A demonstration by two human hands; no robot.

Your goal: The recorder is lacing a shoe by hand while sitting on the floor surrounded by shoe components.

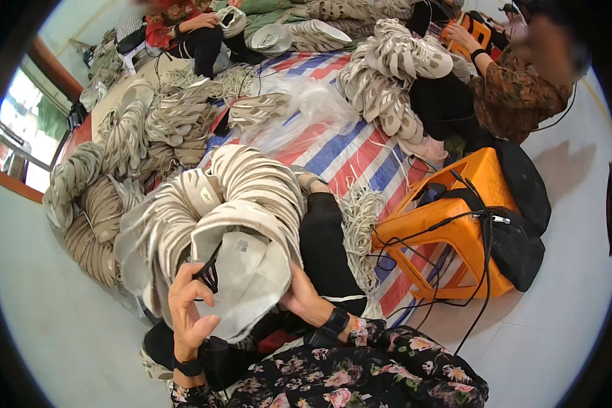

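A large ring-shaped bundle of beige and white shoe uppers (251,173) rests in front of me over my lap. Its nearest shoe upper (251,299) is spread toward me, showing a pale lining with a small printed label (242,245). My left hand (192,309) is at the left edge of this upper, thumb and forefinger apart, with a slim black tool (211,275) like thread snips at its fingers. My right hand (304,296) grips the upper's right edge, its fingertips partly hidden by the material.
An orange plastic stool (415,221) bears a black bag (517,251) and trailing black cables. Bundles of uppers (126,136) lie left. Loose pale laces (360,234) and clear plastic (306,112) lie on a striped sheet (340,153). Two people work at the back.
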